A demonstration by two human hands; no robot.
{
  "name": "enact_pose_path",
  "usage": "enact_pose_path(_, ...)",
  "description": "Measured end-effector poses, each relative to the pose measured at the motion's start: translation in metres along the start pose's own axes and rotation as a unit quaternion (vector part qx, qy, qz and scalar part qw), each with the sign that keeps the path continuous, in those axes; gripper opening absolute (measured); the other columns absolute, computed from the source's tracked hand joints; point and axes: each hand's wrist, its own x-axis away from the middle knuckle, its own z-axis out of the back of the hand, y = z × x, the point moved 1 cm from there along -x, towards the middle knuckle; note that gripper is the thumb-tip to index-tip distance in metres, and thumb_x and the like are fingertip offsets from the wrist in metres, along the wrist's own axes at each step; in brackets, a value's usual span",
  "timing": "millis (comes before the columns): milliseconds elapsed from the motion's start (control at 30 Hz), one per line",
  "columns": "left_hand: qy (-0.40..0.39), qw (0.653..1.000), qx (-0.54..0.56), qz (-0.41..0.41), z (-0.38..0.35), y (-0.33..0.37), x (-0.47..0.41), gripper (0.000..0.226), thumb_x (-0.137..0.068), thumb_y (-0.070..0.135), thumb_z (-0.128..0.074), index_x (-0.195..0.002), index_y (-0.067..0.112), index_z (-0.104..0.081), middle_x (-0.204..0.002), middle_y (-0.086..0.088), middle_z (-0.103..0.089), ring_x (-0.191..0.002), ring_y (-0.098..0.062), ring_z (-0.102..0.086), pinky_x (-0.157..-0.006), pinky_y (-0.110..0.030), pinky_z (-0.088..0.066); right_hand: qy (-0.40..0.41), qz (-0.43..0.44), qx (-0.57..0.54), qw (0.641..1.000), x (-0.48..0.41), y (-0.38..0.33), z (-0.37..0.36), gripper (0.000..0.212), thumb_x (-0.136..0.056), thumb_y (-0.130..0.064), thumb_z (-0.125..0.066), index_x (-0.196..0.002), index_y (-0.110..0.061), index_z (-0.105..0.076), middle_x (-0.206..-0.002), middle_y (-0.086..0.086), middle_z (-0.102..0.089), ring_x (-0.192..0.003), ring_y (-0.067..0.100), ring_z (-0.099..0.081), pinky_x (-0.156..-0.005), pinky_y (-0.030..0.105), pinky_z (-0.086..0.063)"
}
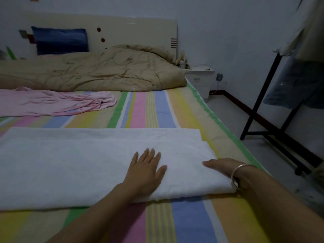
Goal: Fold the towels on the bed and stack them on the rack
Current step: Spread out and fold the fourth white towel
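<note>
The bed [157,221], covered by a striped sheet, fills most of the view. A white towel [70,169], folded lengthwise, lies flat across its near part. A tan quilt [105,71] is bunched by the headboard, with a crumpled pink towel [52,102] just in front of it. The black rack [263,90] stands on the floor to the right, well apart from both towels. The left hand [145,170] presses flat on the white towel, fingers straight and spread. The right hand [226,168], a bangle [232,176] on its wrist, lies at the towel's right edge; I cannot tell whether it grips the edge.
</note>
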Motion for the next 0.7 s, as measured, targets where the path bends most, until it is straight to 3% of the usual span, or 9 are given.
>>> enact_pose_path(67, 0.023, 0.999, -0.020, -0.014, 0.008, 0.003, 0.006, 0.090, -0.077, 0.065, 0.004, -0.154, 0.024, -0.018, -0.162, -0.003, -0.012, -0.149, -0.017, -0.008, -0.120, -0.044, -0.001, -0.023, 0.000, -0.083, 0.996, 0.017, 0.000, -0.001, 0.044, -0.080, -0.023, -0.074, -0.116, -0.001, -0.062, -0.089, 0.010, -0.068, -0.081, 0.028, -0.062, -0.070, 0.033, -0.049)
enact_pose_path(167, 0.126, 0.990, -0.037, -0.047, 0.012, 0.006, 0.019, 0.063, -0.090, 0.045, -0.026, -0.143, 0.018, -0.046, -0.151, -0.007, -0.040, -0.136, -0.021, -0.043, -0.113, -0.047, -0.027, -0.026, 0.052, -0.123, 0.991, 0.039, -0.013, -0.005, 0.052, -0.072, -0.013, -0.079, -0.118, -0.002, -0.058, -0.095, 0.007, -0.066, -0.076, 0.025, -0.058, -0.062, 0.032, -0.044)
enact_pose_path(267, 0.032, 0.997, -0.006, -0.069, 0.002, 0.005, 0.028, 0.064, -0.093, 0.046, -0.007, -0.151, 0.029, -0.028, -0.159, 0.005, -0.020, -0.146, -0.012, -0.022, -0.119, -0.043, -0.014, -0.027, 0.126, -0.169, 0.977, 0.058, -0.046, -0.021, 0.036, -0.086, -0.008, -0.065, -0.120, -0.004, -0.055, -0.106, 0.008, -0.062, -0.079, 0.021, -0.060, -0.064, 0.032, -0.046)
enact_pose_path(333, -0.029, 0.987, 0.138, -0.073, 0.012, -0.002, 0.031, 0.051, -0.100, 0.040, -0.010, -0.149, 0.033, -0.022, -0.159, 0.010, -0.017, -0.147, -0.009, -0.016, -0.120, -0.036, -0.008, -0.030, 0.192, -0.139, 0.971, 0.075, -0.075, -0.041, 0.031, -0.087, -0.007, -0.064, -0.117, -0.004, -0.058, -0.108, 0.009, -0.063, -0.087, 0.020, -0.060, -0.073, 0.030, -0.046)
enact_pose_path(400, 0.015, 0.884, 0.466, -0.026, 0.046, -0.012, 0.033, 0.036, -0.104, 0.028, -0.033, -0.138, 0.026, -0.045, -0.142, 0.004, -0.049, -0.126, -0.007, -0.050, -0.108, -0.030, -0.037, -0.034, 0.260, -0.119, 0.958, 0.094, -0.107, -0.067, 0.028, -0.087, -0.005, -0.064, -0.114, -0.009, -0.059, -0.100, 0.004, -0.063, -0.083, 0.014, -0.058, -0.068, 0.022, -0.047)
enact_pose_path(467, 0.052, 0.651, 0.740, 0.162, 0.075, -0.042, 0.035, 0.029, -0.103, 0.021, -0.040, -0.124, 0.013, -0.058, -0.098, -0.003, -0.072, -0.078, -0.007, -0.069, -0.069, -0.022, -0.055, -0.087, 0.295, -0.125, 0.943, 0.107, -0.138, -0.106, 0.025, -0.085, -0.004, -0.065, -0.106, -0.016, -0.060, -0.095, 0.002, -0.064, -0.087, 0.017, -0.060, -0.071, 0.022, -0.050)
enact_pose_path(533, 0.052, 0.506, 0.828, 0.236, 0.090, -0.089, 0.045, 0.038, -0.104, 0.027, -0.032, -0.128, 0.008, -0.055, -0.083, -0.011, -0.072, -0.065, -0.020, -0.068, -0.051, -0.026, -0.055, -0.118, 0.308, -0.073, 0.941, 0.113, -0.163, -0.157, 0.033, -0.078, -0.014, -0.073, -0.109, -0.017, -0.062, -0.106, 0.005, -0.065, -0.098, 0.023, -0.061, -0.084, 0.032, -0.052)
enact_pose_path(633, 0.064, 0.462, 0.837, 0.286, 0.103, -0.162, 0.070, 0.041, -0.104, 0.031, -0.030, -0.132, 0.009, -0.051, -0.088, -0.012, -0.070, -0.067, -0.024, -0.066, -0.053, -0.033, -0.058, -0.152, 0.277, -0.007, 0.949, 0.115, -0.172, -0.238, 0.057, -0.081, -0.018, -0.071, -0.134, -0.021, -0.050, -0.108, 0.008, -0.060, -0.074, 0.015, -0.058, -0.057, 0.021, -0.051)
enact_pose_path(700, 0.048, 0.498, 0.804, 0.321, 0.102, -0.203, 0.089, 0.040, -0.103, 0.029, -0.033, -0.129, 0.006, -0.054, -0.089, -0.010, -0.070, -0.068, -0.022, -0.067, -0.059, -0.032, -0.057, -0.161, 0.228, 0.001, 0.960, 0.112, -0.162, -0.284, 0.065, -0.086, -0.014, -0.066, -0.144, -0.015, -0.037, -0.115, 0.014, -0.058, -0.071, 0.018, -0.055, -0.057, 0.025, -0.052)
